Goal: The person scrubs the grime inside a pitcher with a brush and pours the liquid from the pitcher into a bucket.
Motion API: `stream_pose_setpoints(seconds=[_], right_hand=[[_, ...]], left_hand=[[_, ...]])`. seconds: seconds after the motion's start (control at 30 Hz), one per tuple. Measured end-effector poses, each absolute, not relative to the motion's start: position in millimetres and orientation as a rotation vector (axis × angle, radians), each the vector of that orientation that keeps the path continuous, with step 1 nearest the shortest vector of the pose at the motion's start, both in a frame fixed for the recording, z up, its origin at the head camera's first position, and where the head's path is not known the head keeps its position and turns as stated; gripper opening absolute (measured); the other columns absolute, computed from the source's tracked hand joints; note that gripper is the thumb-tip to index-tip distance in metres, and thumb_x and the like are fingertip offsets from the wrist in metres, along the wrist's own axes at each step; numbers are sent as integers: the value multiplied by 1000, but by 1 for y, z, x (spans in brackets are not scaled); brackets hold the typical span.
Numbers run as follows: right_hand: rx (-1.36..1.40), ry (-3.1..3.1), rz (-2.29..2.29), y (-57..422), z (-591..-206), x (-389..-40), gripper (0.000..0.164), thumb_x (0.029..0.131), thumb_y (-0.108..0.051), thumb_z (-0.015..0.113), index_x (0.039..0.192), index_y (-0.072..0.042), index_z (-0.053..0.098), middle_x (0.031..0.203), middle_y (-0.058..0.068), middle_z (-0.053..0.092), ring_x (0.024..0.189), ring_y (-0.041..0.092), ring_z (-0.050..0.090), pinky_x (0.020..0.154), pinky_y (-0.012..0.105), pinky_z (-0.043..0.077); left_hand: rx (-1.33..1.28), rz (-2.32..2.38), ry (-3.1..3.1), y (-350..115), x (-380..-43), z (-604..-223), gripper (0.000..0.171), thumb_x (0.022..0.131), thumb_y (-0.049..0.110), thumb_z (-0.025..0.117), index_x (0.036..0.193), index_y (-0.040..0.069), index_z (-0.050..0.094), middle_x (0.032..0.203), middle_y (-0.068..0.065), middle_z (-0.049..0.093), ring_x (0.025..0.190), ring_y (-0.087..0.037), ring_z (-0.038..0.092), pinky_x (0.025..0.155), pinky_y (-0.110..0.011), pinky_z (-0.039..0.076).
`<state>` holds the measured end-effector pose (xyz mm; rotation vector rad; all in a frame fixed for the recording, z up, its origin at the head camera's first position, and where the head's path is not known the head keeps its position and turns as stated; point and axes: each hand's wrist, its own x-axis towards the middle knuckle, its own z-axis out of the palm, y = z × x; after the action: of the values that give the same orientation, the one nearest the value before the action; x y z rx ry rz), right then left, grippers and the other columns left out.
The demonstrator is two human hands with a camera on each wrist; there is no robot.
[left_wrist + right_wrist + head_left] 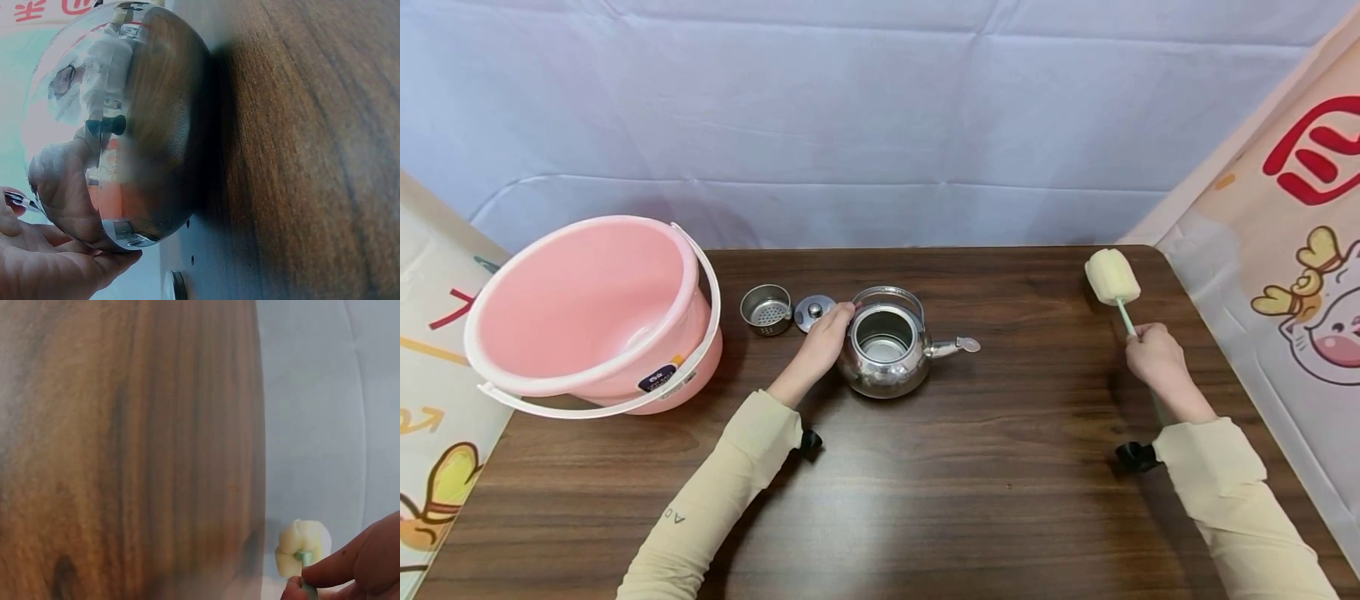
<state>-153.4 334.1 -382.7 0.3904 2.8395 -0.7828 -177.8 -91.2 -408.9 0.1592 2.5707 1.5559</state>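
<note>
Toward the far middle of our dark brown, wood-grain tabletop (985, 500), our left hand (825, 337) grips the side of the round, shiny steel kettle (883, 379), seemingly to steady it. The silver disc lid (810, 313) and perforated steel strainer cup (767, 313) sit to its left, so its mouth is uncovered. Near the right edge, our right hand (1159, 360) holds the pale-green stick (1125, 317) of a cream sponge brush (1112, 277), leaving, we judge, the soft head free. A pink plastic bucket (580, 300) stands at left. Lavender cloth (850, 117) hangs beyond; cartoon-printed sheets (1326, 287) flank us.
</note>
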Motion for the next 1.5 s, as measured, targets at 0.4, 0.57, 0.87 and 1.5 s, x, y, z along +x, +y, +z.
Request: stream_pose_setpoints(seconds=[0.4,0.57,0.87,1.5], right_hand=[[357,3148,-904,327,-369,-151,35,96,-12,37,111,17,49,95,30,50,82,38,46,69,44,34],[303,3236,-926,325,-362,-150,32,95,-10,41,107,17,51,93,30,49,82,39,45,69,44,32],[130,3364,-955,322,-350,-146,25,94,-9,44,104,12,54,83,23,49,71,25,39,63,36,28],[-141,3550,-971,309,-331,-145,20,91,-7,52,108,3,59,87,22,53,83,37,45,65,47,27]], left_hand=[[151,1560,2571,-91,-177,-408,45,98,29,27,126,4,52,132,-10,50,128,-21,37,107,-32,26],[158,1564,2569,-91,-177,-408,45,98,28,27,126,3,52,132,-10,49,127,-22,37,107,-32,27],[158,1546,2564,-91,-178,-407,45,98,29,26,126,3,52,132,-10,49,127,-21,37,107,-32,26],[154,1534,2549,-92,-178,-406,46,99,30,25,129,4,49,134,-11,47,129,-21,35,107,-33,25]])
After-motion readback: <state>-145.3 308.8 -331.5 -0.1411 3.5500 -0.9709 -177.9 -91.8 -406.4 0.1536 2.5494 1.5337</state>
